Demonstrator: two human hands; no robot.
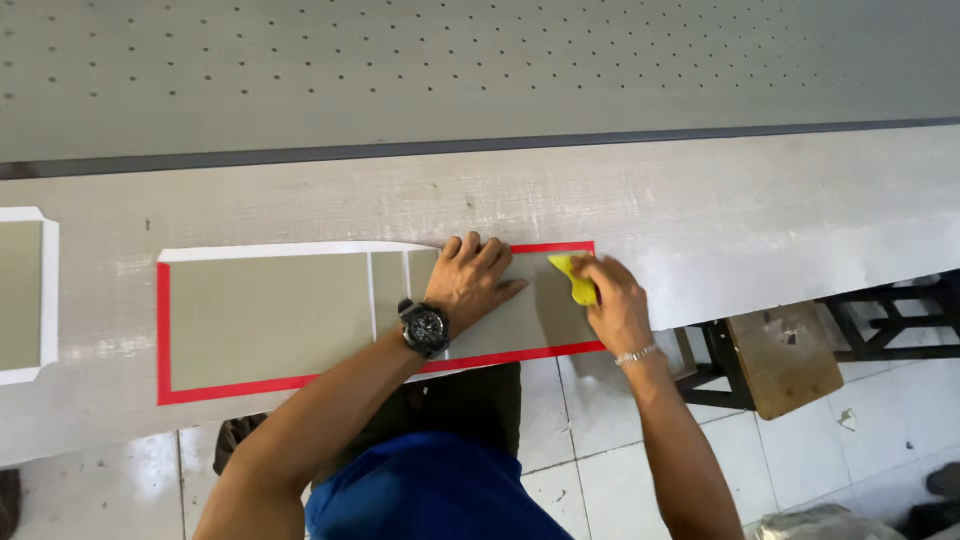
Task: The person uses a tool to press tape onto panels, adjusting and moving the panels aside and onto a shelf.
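No packages, signs or screens showed.
A long olive-green rectangular sticker with red border [270,320] lay flat on the grey surface [760,210]; another white-edged olive sticker [20,295] lay left.

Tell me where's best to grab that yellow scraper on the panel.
Probably by the upper edge of the yellow scraper, coming from the right side, as the right hand does. It lies nearly flat on the grey panel, and the left hand blocks the other side.

Blk watch [424,326], silver bracelet [636,354], blue shirt [430,495]
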